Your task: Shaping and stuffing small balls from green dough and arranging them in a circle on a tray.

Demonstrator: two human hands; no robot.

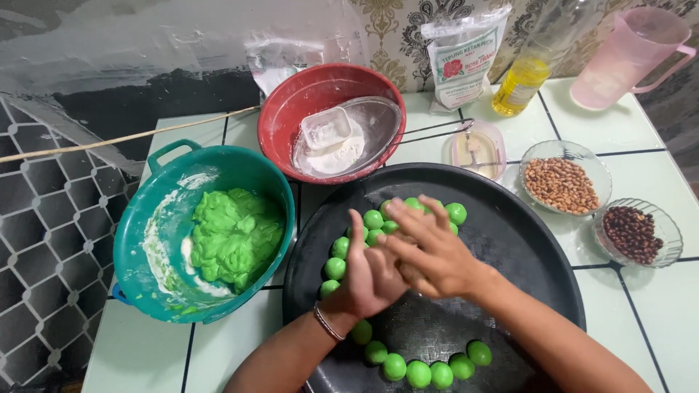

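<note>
Green dough balls (419,373) at tray (539,255) rim, left hand (368,280) and right hand (429,251) pressed together, fingers' grip hidden.

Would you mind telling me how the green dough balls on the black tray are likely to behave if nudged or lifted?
The green dough balls look round and smooth, so they would probably roll on the flat black tray. They likely dent under a firm pinch, since the same dough lies in soft lumps in the teal basin. Being small, each seems light.

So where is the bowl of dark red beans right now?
The bowl of dark red beans sits at the far right of the head view, just right of the black tray, below the peanut bowl.
</note>
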